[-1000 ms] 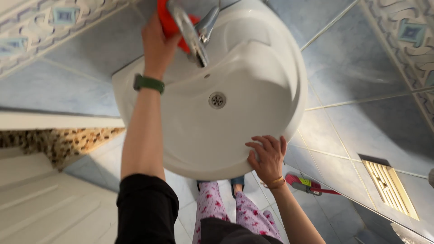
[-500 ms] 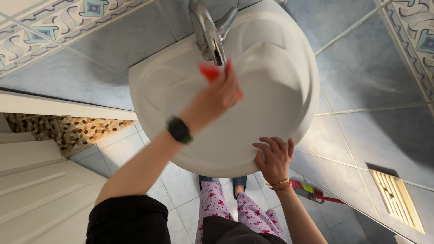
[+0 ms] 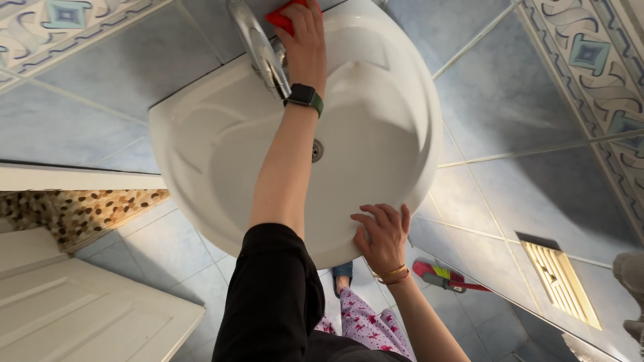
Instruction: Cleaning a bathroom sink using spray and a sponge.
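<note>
Head view: left hand (image 3: 305, 43) stretched across white basin (image 3: 376, 167), red cloth (image 3: 282, 17) pressed behind chrome tap (image 3: 261, 50) at back rim; fingers closed over cloth, grip probably firm, partly cropped. Tap spout axis pointed toward drain (image 3: 316, 150). Right hand (image 3: 382, 238) spread flat on near rim, nothing held, well apart from cloth. Left hand nearer tap.

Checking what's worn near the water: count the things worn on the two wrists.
2. A dark watch with green strap on the left wrist, up by the tap; gold bangles on the right wrist, below the sink rim. Sleeves may hide more.
</note>
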